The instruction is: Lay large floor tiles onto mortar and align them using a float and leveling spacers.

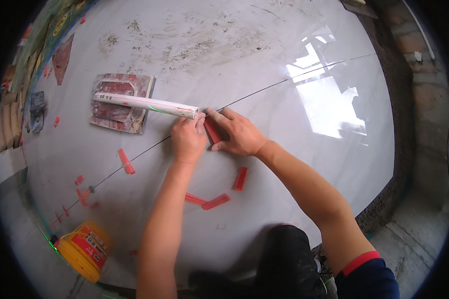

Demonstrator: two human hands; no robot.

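Note:
My right hand [239, 132] grips a red plastic wedge [213, 130], thumb at its near end and fingers along its far side, beside the dark joint between two large grey tiles [274, 164]. My left hand [188, 137] is at the same joint, just left of the wedge. Its fingers are curled close together, and whatever they hold is hidden. Right beyond the left hand is the end of a white tube [147, 103], which lies across a dusty red-and-grey block-shaped tool [120, 122]. Nearer to me, loose red wedges [216, 201] lie on the tile, with another wedge [240, 179] to their right.
A red wedge [126, 161] sits across the joint, with several red pieces further left. A yellow bucket [85, 251] stands at lower left. Dirt smears [199, 45] mark the far tile. The tile's right edge borders a dark gap [404, 124] by a wall. My knee [287, 249] is near.

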